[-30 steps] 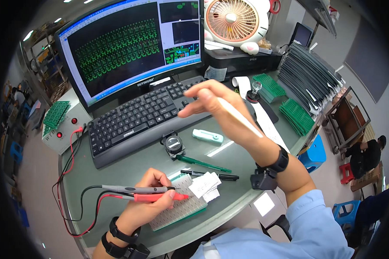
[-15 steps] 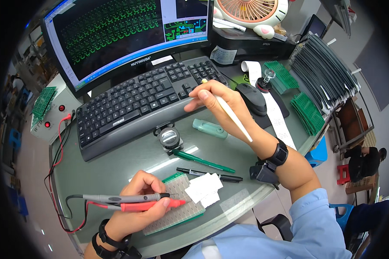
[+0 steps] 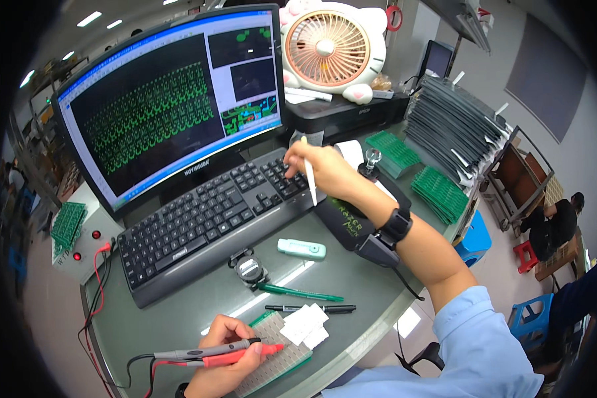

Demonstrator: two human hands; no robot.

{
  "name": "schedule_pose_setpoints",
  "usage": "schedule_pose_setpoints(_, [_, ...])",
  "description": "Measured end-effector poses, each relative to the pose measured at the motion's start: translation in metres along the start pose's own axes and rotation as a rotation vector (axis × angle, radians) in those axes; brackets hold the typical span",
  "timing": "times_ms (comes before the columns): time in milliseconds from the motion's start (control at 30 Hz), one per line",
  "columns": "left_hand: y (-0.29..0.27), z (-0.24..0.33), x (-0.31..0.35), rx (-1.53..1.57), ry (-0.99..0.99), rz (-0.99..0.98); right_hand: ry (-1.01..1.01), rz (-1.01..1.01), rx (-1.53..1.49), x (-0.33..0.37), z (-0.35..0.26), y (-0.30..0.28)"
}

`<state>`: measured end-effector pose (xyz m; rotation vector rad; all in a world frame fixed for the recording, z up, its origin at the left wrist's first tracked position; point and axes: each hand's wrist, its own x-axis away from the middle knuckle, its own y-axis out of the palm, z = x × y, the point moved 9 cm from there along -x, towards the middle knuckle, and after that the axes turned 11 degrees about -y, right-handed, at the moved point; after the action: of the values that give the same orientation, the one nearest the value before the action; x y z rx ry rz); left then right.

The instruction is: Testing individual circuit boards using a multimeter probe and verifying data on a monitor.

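Observation:
My left hand (image 3: 220, 371) is closed around two test probes, a grey one (image 3: 202, 351) and a red one (image 3: 235, 357). Their tips point over a light, grid-patterned circuit board panel (image 3: 275, 361) with green edges; I cannot tell if they touch it. White paper slips (image 3: 304, 324) lie on that panel. At the right end of the black keyboard (image 3: 199, 222), my right hand (image 3: 322, 169) has its fingers down at the number keys. A slim white pen-like stick (image 3: 310, 180) is held in this hand, slanting down past the palm.
A monitor (image 3: 149, 119) with green circuit graphics stands behind the keyboard. On the desk lie a green pen (image 3: 305, 292), a black marker (image 3: 312, 308), a pale green highlighter (image 3: 302, 249) and a round magnifier (image 3: 249, 268). Green boards (image 3: 439, 194) sit at right, beside a black mouse pad (image 3: 343, 225).
The view has tilted upward. My right hand has gone from beside the keyboard onto its number keys, still with the white stick. My left hand keeps the probes over the panel.

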<state>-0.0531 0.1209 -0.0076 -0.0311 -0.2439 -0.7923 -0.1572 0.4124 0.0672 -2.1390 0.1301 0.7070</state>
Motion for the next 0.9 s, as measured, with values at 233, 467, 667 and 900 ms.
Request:
schedule_pose_setpoints(233, [-0.002,0.002,-0.004,-0.012,0.026,-0.018,-0.177,-0.078,0.274,-0.004,0.012,0.019])
schedule_pose_setpoints(467, [-0.002,0.001,-0.005,-0.02,0.028,-0.025,-0.252,-0.017,0.369,-0.032,0.003,0.032])
schedule_pose_setpoints(667, [0.001,-0.001,-0.004,-0.017,0.01,-0.027,-0.021,0.166,0.383,-0.033,0.045,0.006])
schedule_pose_setpoints(900, [-0.001,0.0,-0.006,-0.013,0.012,-0.032,-0.093,0.08,0.3,-0.009,0.032,0.004])
